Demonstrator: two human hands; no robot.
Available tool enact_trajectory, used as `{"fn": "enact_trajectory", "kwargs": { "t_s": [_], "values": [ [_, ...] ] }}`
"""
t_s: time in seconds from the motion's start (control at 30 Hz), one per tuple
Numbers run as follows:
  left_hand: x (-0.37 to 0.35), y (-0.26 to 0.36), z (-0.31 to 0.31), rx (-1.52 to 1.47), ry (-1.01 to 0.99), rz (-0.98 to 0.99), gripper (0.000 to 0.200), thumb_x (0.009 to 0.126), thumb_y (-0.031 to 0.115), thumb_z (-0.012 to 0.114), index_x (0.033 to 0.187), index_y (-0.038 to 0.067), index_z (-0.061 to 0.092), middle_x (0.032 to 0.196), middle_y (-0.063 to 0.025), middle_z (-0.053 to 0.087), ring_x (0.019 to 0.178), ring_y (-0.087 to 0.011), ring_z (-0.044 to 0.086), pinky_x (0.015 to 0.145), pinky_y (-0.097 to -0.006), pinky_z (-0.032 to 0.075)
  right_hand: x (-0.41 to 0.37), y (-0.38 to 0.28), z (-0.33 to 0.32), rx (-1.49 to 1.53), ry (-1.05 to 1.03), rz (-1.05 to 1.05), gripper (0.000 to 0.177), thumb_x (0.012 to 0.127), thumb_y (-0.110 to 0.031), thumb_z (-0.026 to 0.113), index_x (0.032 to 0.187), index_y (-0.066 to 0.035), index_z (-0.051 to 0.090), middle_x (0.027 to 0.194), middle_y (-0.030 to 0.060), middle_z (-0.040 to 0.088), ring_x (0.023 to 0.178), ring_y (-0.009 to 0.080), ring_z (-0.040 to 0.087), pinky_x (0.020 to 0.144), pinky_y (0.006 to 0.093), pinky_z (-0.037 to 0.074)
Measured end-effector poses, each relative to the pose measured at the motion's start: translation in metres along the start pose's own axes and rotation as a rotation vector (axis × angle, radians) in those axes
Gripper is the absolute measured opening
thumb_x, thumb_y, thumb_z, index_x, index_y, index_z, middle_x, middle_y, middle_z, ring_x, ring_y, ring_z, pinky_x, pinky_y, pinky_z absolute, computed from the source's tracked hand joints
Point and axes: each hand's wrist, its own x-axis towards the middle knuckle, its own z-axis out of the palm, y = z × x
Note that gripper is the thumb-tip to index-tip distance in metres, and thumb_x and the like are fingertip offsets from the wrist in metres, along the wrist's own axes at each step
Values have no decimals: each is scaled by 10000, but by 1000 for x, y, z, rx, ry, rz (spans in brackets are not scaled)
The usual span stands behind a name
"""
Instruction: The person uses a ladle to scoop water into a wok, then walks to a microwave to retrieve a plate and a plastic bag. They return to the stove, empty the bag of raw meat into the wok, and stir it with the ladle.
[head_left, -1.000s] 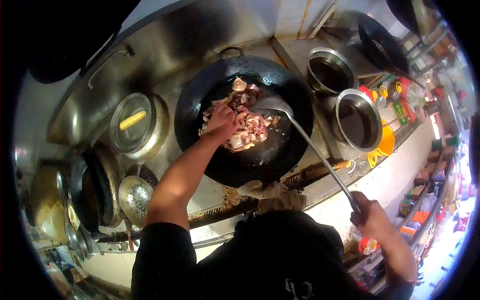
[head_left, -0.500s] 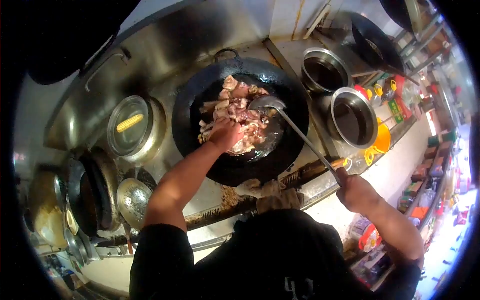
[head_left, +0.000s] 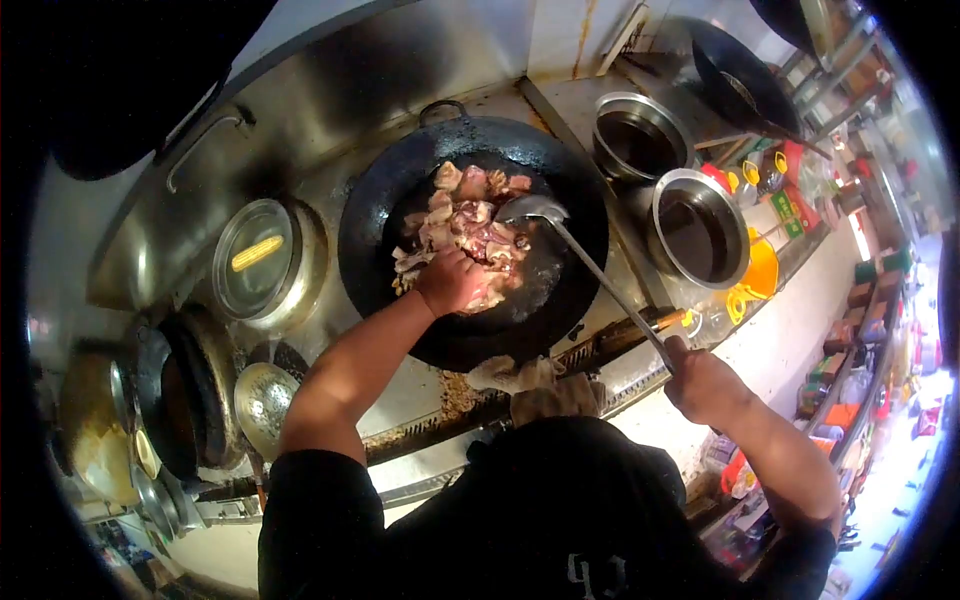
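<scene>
A big black wok [head_left: 560, 180] sits on the steel stove and holds a heap of pink and brown meat pieces [head_left: 465, 225]. My left hand [head_left: 450, 282] reaches into the wok, fingers curled down on the near side of the meat; what it grips is hidden. My right hand [head_left: 705, 380] is closed around the end of a long steel ladle [head_left: 590, 265]. The ladle's bowl rests at the right edge of the meat. A crumpled cloth [head_left: 535, 385] lies on the stove's front rim below the wok.
Two steel pots of dark liquid [head_left: 635, 135] [head_left: 700, 225] stand right of the wok, with an orange jug [head_left: 760, 265] and seasoning tubs [head_left: 790, 190] beyond. A lidded steel pot [head_left: 255, 260], a strainer [head_left: 262, 400] and more pans stand at the left. Another wok [head_left: 735, 70] rests behind.
My left hand has drawn back toward the near side of the meat. My right hand has pushed the ladle forward, its grip now close to the stove's edge.
</scene>
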Motion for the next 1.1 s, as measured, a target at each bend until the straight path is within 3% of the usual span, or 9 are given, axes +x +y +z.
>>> {"fn": "enact_trajectory", "kwargs": {
  "t_s": [0.13, 0.3, 0.37, 0.43, 0.5, 0.67, 0.83, 1.03, 1.1],
  "values": [
    [1, -1, -6, 95, -22, -103, 189, 776, 285, 651, 780, 105, 590, 861, -69, 626, 905, -257, 569, 889, -427, 406, -18, -9, -15, 265, 125, 68, 319, 796, -115, 534, 1073, 34, 478, 738, 281, 593, 686, 449, 601, 597, 489, 483],
    [13, 12, -23, 392, -209, -387, 231, 827, 227, 552, 964, 78, 663, 1073, -90, 640, 1096, -263, 536, 939, -422, 384, -23, -10, 10, 285, 155, 152, 492, 818, -159, 603, 1268, -52, 435, 825, 284, 628, 816, 467, 616, 725, 489, 526],
    [11, 31, -39, 313, -314, -549, 275, 803, 224, 571, 1008, 68, 665, 1112, -94, 626, 1149, -267, 508, 967, -435, 374, -25, -8, 6, 574, 190, 29, 496, 805, -107, 618, 1268, -50, 449, 783, 238, 631, 716, 410, 646, 649, 443, 532],
    [-3, 49, -46, 316, -165, -618, 358, 809, 283, 583, 1075, 51, 637, 1187, -116, 589, 1203, -272, 466, 1011, -450, 355, -36, 5, -9, 1018, -55, 128, 454, 809, -67, 629, 1242, -49, 496, 752, 81, 583, 524, 163, 574, 497, 310, 482],
    [-20, 56, -54, 199, -304, -686, 441, 803, 303, 627, 1169, 60, 590, 1264, -136, 538, 1250, -290, 429, 1041, -460, 339, -52, 12, -29, 886, -119, 202, 460, 805, -75, 651, 1241, -51, 505, 771, 74, 583, 516, 138, 548, 494, 286, 473],
    [-49, 60, -70, 103, -292, -768, 556, 799, 293, 694, 1286, 98, 511, 1363, -120, 462, 1309, -313, 386, 1072, -472, 326, -82, 30, -41, 417, -153, 67, 467, 784, -192, 668, 1209, -42, 547, 916, 215, 655, 843, 410, 625, 771, 444, 499],
    [-56, 77, -81, 23, -310, -835, 573, 816, 321, 679, 1306, 76, 511, 1401, -135, 448, 1335, -335, 365, 1097, -483, 307, -62, 19, -17, 208, 25, -130, 392, 804, -172, 590, 1181, -68, 562, 899, 248, 649, 822, 408, 644, 712, 453, 512],
    [-80, 100, -74, 80, -119, -890, 447, 797, 314, 678, 1167, 73, 606, 1369, -151, 482, 1328, -333, 375, 1074, -475, 334, -29, 16, 13, 614, -128, 4, 464, 800, -125, 631, 1238, -31, 514, 815, 211, 662, 668, 332, 666, 612, 386, 551],
    [-89, 107, -73, 59, -46, -919, 430, 801, 317, 671, 1148, 66, 624, 1348, -153, 502, 1322, -329, 383, 1070, -477, 335, -8, 49, 49, 513, 34, -353, 432, 813, -73, 643, 1227, -32, 529, 741, 159, 634, 523, 250, 623, 483, 358, 524]
  ]
}}
